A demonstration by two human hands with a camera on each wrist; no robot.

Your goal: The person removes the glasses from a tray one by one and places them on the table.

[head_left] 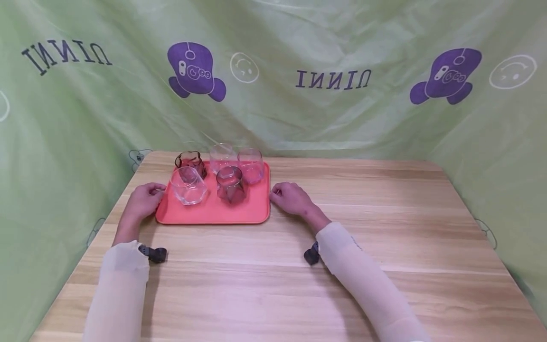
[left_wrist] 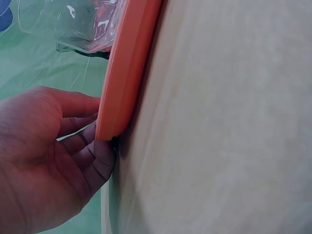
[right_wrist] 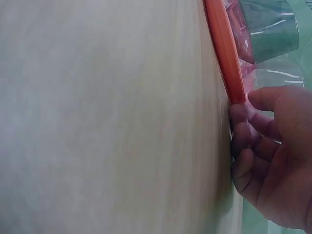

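A coral-red rectangular tray [head_left: 213, 214] lies on the wooden table and bears several drinking glasses. My left hand [head_left: 144, 199] grips its left edge; in the left wrist view the thumb is at the rim and the curled fingers reach beneath the tray's edge. At the opposite edge my right hand [head_left: 292, 198] pinches the rim, thumb above and fingers below in the right wrist view. On the tray stand a clear faceted glass [head_left: 190, 194] at front left, a dark tinted glass [head_left: 231, 190] in front, another dark wavy-rimmed glass [head_left: 191, 166] behind, and two clear glasses, one [head_left: 250, 167] at back right.
The wood-grain table [head_left: 376, 213] stretches to the right of the tray and toward me. A green curtain [head_left: 273, 114] with purple prints hangs close behind the table and along both sides. Black wrist cameras [head_left: 157, 255] sit below both cuffs.
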